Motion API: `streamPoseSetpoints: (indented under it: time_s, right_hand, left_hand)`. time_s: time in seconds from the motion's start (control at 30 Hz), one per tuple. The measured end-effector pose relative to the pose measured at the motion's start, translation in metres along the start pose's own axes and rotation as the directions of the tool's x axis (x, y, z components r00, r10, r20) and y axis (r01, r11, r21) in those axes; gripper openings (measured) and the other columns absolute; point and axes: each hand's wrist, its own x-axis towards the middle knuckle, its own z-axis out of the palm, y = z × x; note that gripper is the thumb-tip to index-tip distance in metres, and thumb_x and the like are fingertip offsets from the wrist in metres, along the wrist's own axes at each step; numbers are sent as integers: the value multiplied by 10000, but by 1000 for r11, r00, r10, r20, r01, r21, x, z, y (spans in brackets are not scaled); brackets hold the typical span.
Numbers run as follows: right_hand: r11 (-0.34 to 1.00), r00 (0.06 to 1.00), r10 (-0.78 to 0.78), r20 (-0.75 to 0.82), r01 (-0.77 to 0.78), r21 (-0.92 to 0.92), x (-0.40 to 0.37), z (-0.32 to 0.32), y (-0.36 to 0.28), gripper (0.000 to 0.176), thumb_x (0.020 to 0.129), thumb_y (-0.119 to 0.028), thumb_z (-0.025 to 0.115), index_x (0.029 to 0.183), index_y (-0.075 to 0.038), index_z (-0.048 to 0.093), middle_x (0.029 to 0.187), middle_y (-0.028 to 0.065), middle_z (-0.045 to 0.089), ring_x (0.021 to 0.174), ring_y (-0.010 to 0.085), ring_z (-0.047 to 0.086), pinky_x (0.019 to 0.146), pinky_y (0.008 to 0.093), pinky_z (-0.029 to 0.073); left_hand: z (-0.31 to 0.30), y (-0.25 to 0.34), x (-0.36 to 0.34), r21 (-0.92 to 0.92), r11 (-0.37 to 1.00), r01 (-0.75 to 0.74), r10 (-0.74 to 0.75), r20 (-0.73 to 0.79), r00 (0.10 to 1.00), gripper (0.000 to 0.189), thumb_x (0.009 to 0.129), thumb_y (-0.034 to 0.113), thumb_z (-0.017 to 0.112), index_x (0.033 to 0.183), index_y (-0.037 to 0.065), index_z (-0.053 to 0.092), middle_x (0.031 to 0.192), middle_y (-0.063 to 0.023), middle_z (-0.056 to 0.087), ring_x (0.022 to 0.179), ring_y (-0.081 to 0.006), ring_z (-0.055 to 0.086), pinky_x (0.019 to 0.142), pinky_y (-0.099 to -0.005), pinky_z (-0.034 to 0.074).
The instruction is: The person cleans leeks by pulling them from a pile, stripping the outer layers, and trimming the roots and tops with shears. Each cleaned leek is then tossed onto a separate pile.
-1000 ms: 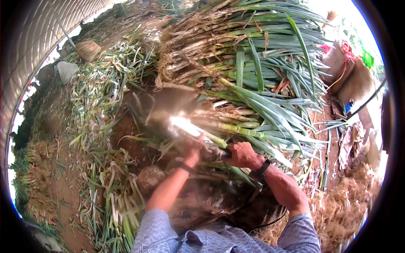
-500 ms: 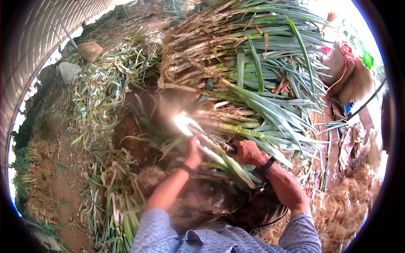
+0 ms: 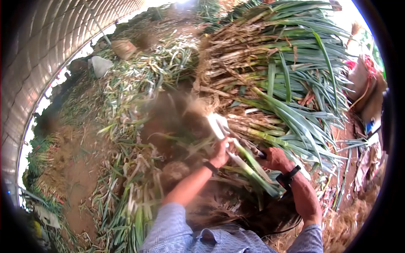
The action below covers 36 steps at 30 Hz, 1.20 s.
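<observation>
Near the centre, my left hand [image 3: 222, 152] is closed around a green onion stalk [image 3: 247, 167], whose white end points up and away while its leaves trail down to the right. My right hand [image 3: 275, 160] is closed on the dark handle of a tool, whose metal part reaches left beside the stalk. The tool's far end is hard to make out. A large pile of untrimmed onions [image 3: 270, 63] lies just beyond, with brown roots at the left and green leaves at the right.
Stripped leaves [image 3: 139, 105] cover the ground at the left. Brown root scraps [image 3: 337, 230] lie at the lower right. Sacks [image 3: 366, 86] stand at the right edge. A curved ribbed wall [image 3: 46, 50] rises at the far left.
The whole view has shifted, so the pile and both hands appear farther right. Both hands keep their grips, and the stalk is still angled beside the tool.
</observation>
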Motion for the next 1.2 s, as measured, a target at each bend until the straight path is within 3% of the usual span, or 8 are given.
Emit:
streamPoseSetpoints:
  time_s: [0.43,0.57,0.63,0.73,0.9,1.03,1.1,1.2]
  right_hand:
    - [985,980,-162,-115,168,47,-12,-15,-15,300,832,-318,665,750,-29,665,613,195,588,576,403,567,546,465,444]
    - [997,994,-75,85,76,-16,-17,1,6,327,825,-384,632,754,-72,697,697,192,651,651,396,632,597,476,498]
    - [999,989,13,145,-6,-46,-23,7,20,313,810,-388,626,814,-86,708,715,189,663,674,389,645,628,487,510]
    - [994,995,79,53,-74,-82,-27,3,31,351,788,-416,652,816,-71,707,698,198,656,668,409,637,627,489,502]
    - [941,939,336,70,-338,21,-27,-12,55,384,789,-406,620,823,-31,696,753,236,666,731,419,651,683,480,506]
    - [898,878,436,196,-439,-28,-35,-28,56,434,794,-455,641,857,-30,707,740,212,667,710,361,666,682,462,504]
    - [911,896,410,172,-410,-39,-44,-43,35,445,799,-472,652,864,-36,710,751,206,672,710,364,664,682,460,506]
    - [922,908,386,162,-382,-58,-55,-45,37,527,786,-526,665,823,-1,697,723,223,653,681,371,648,669,465,495]
  left_hand:
    - [2,26,-4,103,967,-235,244,-86,966,113,849,108,556,755,89,495,588,-32,453,476,-155,470,450,-349,477]
    - [5,99,4,39,854,-518,494,-374,785,229,942,264,534,748,179,449,617,38,416,501,-113,430,457,-293,382]
    - [-25,155,1,454,644,-615,728,-118,675,234,999,257,416,791,160,460,721,48,433,618,-91,438,546,-261,413]
    - [-27,256,-35,324,570,-755,822,-218,527,223,965,326,522,858,132,496,683,2,482,549,-105,501,473,-262,445]
    - [-4,375,-128,740,254,-622,951,-76,299,221,938,293,626,900,99,529,677,28,513,480,-58,489,398,-236,460]
    - [-46,412,-176,947,-89,-309,931,189,311,264,998,330,541,926,76,549,661,35,485,517,-31,442,454,-205,372]
    - [-99,419,-180,893,-447,-47,863,444,241,297,1009,286,504,986,-3,570,750,-34,549,659,-144,523,598,-301,425]
    - [-190,391,-198,919,-303,250,872,162,461,341,977,223,549,1231,-4,574,1102,-245,634,996,-385,606,832,-425,461]
